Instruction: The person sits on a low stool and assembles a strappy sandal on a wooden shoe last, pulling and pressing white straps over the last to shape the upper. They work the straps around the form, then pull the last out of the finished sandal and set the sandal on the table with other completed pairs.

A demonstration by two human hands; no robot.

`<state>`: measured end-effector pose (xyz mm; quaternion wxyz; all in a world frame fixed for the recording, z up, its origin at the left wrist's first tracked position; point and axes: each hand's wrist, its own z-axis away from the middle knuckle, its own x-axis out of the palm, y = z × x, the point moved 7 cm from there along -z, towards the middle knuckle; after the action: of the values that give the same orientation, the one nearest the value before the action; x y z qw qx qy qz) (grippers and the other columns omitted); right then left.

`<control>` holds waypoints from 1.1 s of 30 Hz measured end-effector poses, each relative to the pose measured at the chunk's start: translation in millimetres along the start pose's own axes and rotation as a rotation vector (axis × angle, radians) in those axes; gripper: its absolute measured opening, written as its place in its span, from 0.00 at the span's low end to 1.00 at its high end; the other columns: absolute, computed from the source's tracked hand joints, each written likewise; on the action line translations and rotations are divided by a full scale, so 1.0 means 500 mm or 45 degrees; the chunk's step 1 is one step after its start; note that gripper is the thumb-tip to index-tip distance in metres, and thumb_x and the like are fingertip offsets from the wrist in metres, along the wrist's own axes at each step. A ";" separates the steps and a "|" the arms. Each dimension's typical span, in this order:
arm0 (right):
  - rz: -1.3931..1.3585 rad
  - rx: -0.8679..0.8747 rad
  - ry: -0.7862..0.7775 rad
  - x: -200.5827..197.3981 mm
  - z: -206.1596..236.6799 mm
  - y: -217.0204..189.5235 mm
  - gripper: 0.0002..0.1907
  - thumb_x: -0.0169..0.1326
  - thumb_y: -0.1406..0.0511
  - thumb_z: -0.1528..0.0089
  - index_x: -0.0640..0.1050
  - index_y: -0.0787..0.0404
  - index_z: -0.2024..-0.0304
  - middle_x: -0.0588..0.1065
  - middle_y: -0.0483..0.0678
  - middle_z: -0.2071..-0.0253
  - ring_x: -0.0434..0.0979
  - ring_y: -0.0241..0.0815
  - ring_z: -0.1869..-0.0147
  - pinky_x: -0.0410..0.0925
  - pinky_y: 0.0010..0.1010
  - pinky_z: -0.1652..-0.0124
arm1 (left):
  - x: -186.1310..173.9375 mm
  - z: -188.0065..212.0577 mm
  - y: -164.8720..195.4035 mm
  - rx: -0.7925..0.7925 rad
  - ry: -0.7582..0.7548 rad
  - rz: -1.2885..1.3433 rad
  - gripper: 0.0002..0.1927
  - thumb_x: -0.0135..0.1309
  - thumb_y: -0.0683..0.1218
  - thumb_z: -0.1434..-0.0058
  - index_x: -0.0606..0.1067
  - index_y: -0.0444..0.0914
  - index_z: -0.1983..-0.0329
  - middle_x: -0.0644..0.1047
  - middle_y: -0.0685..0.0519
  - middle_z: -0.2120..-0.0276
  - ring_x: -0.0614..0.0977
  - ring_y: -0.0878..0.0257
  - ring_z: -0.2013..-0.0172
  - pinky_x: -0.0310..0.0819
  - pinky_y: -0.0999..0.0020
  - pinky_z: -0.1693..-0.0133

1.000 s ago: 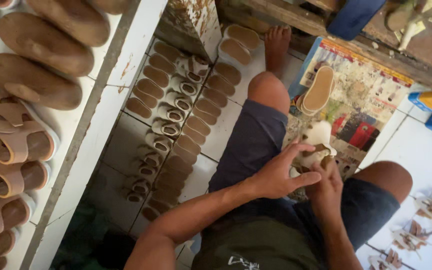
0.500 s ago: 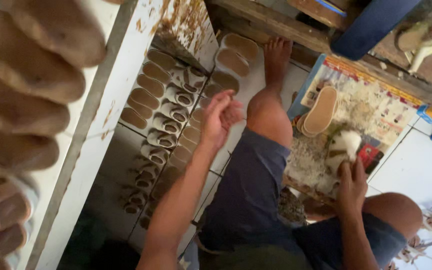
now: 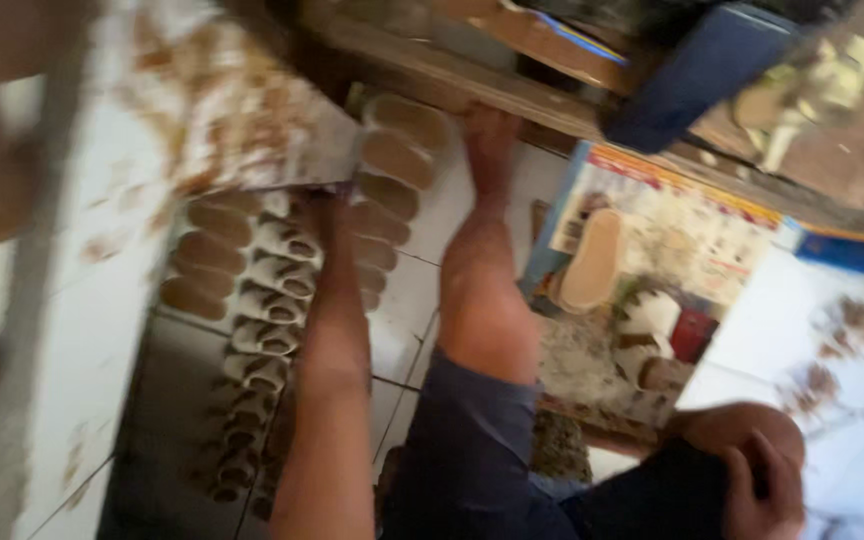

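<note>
Sandal soles (image 3: 257,285) lie in rows on the tiled floor (image 3: 407,300) along the left wall, and the person's left arm stretches straight out over them. The left hand (image 3: 324,212) reaches the far end of the middle row, just below a speckled board (image 3: 242,130) that leans over the rows; its fingers are lost in blur and shadow, so I cannot tell whether it is open, closed or gripping a piece. As far as the view shows, the laying-out looks well along: an outer column of plain tan soles, a middle column of pieces with pale straps (image 3: 277,270), and a further column of tan soles (image 3: 392,170) running up to the far wall beside the person's bare foot (image 3: 492,135). Nothing shows how many more remain to be set down. Across the left leg, a printed sheet (image 3: 692,230) spread on the floor carries one loose tan sole (image 3: 592,262) near its left edge, some pale lumps (perhaps rags or strap pieces, too blurred to say) and crumbly scraps along its near edge. The right hand (image 3: 757,485) rests curled on the right knee, holding nothing visible. No container with contents can be made out.
</note>
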<state>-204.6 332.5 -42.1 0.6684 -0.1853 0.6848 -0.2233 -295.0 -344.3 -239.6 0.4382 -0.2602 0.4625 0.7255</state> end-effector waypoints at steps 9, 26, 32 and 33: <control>0.138 0.012 -0.043 0.017 -0.036 -0.099 0.15 0.60 0.67 0.31 0.79 0.64 0.42 0.78 0.56 0.49 0.79 0.47 0.46 0.71 0.33 0.44 | -0.087 0.010 -0.012 0.102 0.093 0.518 0.27 0.47 0.41 0.33 0.63 0.41 0.30 0.65 0.48 0.37 0.76 0.53 0.46 0.81 0.60 0.51; -1.761 0.359 -0.617 0.131 0.044 -0.357 0.37 0.54 0.60 0.37 0.55 0.49 0.28 0.71 0.45 0.37 0.74 0.40 0.37 0.71 0.33 0.43 | -0.367 0.881 -0.028 1.907 -1.323 0.306 0.32 0.61 0.46 0.40 0.68 0.32 0.34 0.70 0.40 0.38 0.70 0.41 0.34 0.63 0.52 0.32; -1.500 0.817 -0.227 0.110 0.036 -0.155 0.24 0.56 0.61 0.35 0.70 0.60 0.38 0.75 0.48 0.54 0.78 0.44 0.55 0.72 0.38 0.62 | -0.566 1.119 0.062 2.324 -1.593 0.703 0.24 0.57 0.46 0.33 0.73 0.33 0.35 0.66 0.34 0.33 0.68 0.40 0.33 0.62 0.53 0.33; -1.334 0.845 -0.165 0.119 0.016 -0.113 0.23 0.56 0.61 0.36 0.70 0.57 0.39 0.75 0.47 0.56 0.78 0.43 0.57 0.71 0.38 0.65 | -0.607 1.151 0.062 2.371 -1.695 0.835 0.24 0.57 0.45 0.32 0.73 0.33 0.34 0.67 0.35 0.34 0.69 0.41 0.34 0.63 0.54 0.34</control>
<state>-201.3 252.1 -60.1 0.5322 -0.2924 0.3550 -0.7108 -160.3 47.7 263.0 0.4062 0.7165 0.5377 0.1805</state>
